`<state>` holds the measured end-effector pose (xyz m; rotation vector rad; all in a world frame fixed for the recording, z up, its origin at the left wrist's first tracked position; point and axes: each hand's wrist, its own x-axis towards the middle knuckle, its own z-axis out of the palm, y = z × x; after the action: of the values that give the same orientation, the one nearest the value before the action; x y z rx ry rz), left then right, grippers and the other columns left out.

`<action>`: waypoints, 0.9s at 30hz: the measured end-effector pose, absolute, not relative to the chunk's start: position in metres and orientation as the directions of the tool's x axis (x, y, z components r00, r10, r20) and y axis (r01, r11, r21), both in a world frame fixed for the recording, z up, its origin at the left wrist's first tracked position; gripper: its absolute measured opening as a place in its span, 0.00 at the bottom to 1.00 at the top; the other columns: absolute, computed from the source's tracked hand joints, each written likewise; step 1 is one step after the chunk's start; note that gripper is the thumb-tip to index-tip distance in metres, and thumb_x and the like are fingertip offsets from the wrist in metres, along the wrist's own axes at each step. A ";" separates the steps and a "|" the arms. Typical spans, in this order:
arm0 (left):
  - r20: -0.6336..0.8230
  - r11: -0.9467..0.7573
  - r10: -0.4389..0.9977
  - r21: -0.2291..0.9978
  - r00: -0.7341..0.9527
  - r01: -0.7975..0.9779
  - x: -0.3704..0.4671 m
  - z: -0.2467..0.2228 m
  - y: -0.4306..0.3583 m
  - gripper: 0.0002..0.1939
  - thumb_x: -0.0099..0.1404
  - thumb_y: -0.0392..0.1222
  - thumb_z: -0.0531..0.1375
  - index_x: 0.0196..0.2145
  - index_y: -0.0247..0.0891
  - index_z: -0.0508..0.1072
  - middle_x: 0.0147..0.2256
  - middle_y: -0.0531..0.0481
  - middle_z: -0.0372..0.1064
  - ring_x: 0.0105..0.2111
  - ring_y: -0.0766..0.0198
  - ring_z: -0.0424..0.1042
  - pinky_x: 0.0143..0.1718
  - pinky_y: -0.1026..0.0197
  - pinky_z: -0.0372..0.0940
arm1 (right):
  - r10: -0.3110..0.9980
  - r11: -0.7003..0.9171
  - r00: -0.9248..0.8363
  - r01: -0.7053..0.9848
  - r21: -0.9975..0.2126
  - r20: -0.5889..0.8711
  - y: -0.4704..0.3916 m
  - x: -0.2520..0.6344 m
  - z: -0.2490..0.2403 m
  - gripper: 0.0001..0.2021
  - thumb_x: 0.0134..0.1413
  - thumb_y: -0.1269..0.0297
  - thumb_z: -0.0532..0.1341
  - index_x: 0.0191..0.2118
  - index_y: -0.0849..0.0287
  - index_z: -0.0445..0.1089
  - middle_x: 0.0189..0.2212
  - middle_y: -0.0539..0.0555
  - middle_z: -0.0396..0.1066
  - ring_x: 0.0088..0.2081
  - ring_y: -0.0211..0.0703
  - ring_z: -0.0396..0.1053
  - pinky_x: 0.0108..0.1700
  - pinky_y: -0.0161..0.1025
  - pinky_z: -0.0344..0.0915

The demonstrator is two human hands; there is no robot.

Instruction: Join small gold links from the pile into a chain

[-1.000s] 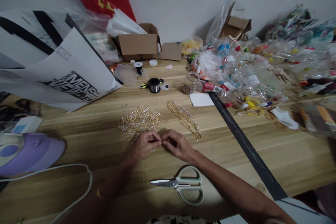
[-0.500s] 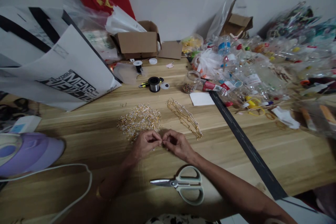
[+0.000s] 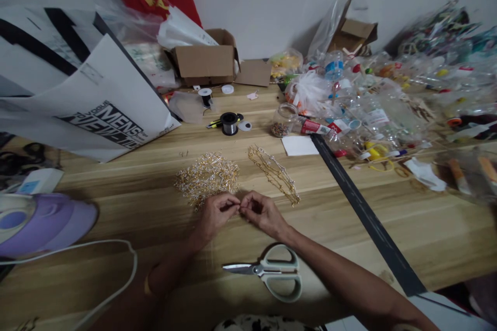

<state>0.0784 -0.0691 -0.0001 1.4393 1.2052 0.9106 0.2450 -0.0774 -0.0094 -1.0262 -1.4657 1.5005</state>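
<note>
My left hand [image 3: 218, 212] and my right hand [image 3: 263, 213] meet fingertip to fingertip over the wooden table. Both are closed in a pinch, and whatever lies between the fingertips is too small to make out. Just beyond my left hand is a tangled heap of gold and clear beaded pieces [image 3: 209, 175]. Past my right hand, gold and silver beaded chains [image 3: 275, 175] lie stretched out side by side. Scissors with pale handles [image 3: 267, 270] rest on the table, nearer to me than both hands, blades pointing left.
A spool of wire [image 3: 230, 124] and a jar of beads [image 3: 284, 120] stand farther back. Plastic bottles [image 3: 376, 116] crowd the right rear. On the left are a white shopping bag [image 3: 77, 98], a purple appliance [image 3: 50, 222] and a white cord [image 3: 134, 264]. A dark strip [image 3: 365, 212] crosses the right side.
Both hands stay pinched together in nearly the same spot, with slight finger movement. The whole view has shifted a little; the objects on the table lie as before.
</note>
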 end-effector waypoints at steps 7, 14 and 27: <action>-0.104 0.062 0.968 0.981 0.229 0.183 0.077 0.002 -0.068 0.04 0.53 0.38 0.62 0.24 0.35 0.72 0.21 0.52 0.70 0.23 0.65 0.71 0.27 0.65 0.64 | 0.924 -0.037 -0.381 -0.032 -0.999 -0.022 -0.077 0.246 -0.006 0.11 0.54 0.57 0.61 0.33 0.61 0.65 0.24 0.49 0.66 0.23 0.33 0.60 0.25 0.30 0.58; -0.109 0.065 0.967 0.980 0.230 0.190 0.079 0.006 -0.069 0.06 0.55 0.41 0.61 0.26 0.36 0.70 0.20 0.54 0.68 0.21 0.66 0.69 0.25 0.66 0.63 | 0.921 -0.066 -0.386 -0.038 -0.997 -0.046 -0.076 0.247 -0.006 0.14 0.55 0.53 0.59 0.37 0.61 0.65 0.25 0.48 0.65 0.21 0.31 0.62 0.23 0.29 0.58; -0.098 0.050 0.969 0.977 0.227 0.208 0.080 0.007 -0.069 0.05 0.55 0.39 0.61 0.26 0.36 0.70 0.20 0.54 0.68 0.21 0.67 0.68 0.24 0.67 0.62 | 0.917 -0.090 -0.390 -0.010 -0.996 -0.080 -0.076 0.247 -0.006 0.17 0.55 0.49 0.59 0.32 0.61 0.65 0.21 0.47 0.63 0.19 0.31 0.59 0.22 0.29 0.56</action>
<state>0.0798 -0.0692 0.0066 1.4009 1.2062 0.8750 0.2465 -0.0759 -0.0063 -1.0366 -1.4337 1.5799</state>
